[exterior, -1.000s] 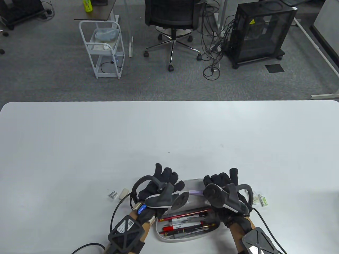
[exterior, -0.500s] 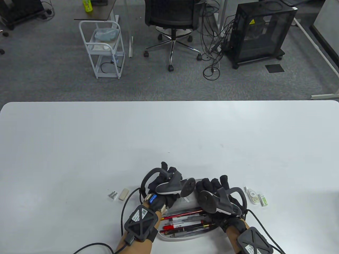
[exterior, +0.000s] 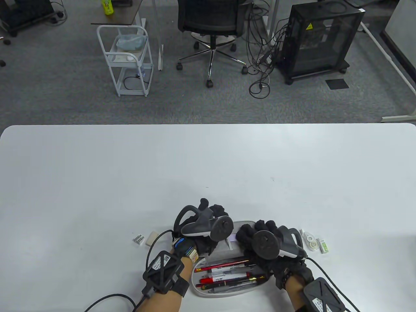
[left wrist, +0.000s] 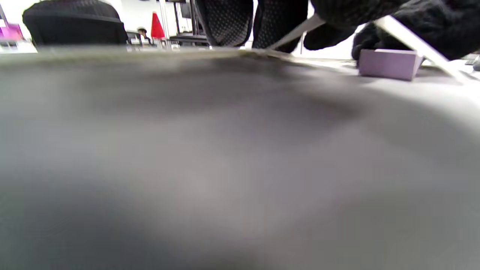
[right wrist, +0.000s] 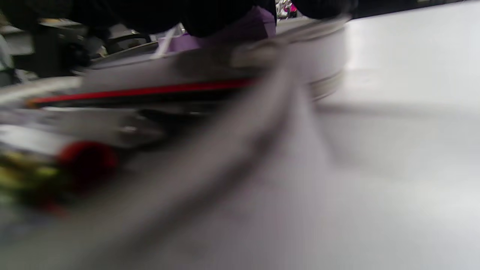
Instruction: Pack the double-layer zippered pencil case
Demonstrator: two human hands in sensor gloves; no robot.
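Near the tabletop's (exterior: 208, 156) front edge, a grey oval zippered pencil case (exterior: 227, 287) is lying open, red and black pens (exterior: 227, 274) showing in its nearer half. Both gloved hands, left (exterior: 208, 239) and right (exterior: 260, 240), are resting on its farther half beside a small lilac block (left wrist: 390, 63); whether either grip is pinching anything cannot be told. No writing is legible.

Beyond the far edge of my white worktop (exterior: 208, 156) lay grey carpet (exterior: 58, 91). A black office chair (exterior: 211, 22) on a chrome star base stood opposite the middle of that edge. Left of it was a white wire trolley (exterior: 128, 61) beside a dark side table (exterior: 118, 14) with a green bottle (exterior: 107, 6). To the right, cables (exterior: 260, 65) trailed toward a black mesh cabinet (exterior: 317, 39) on castors.
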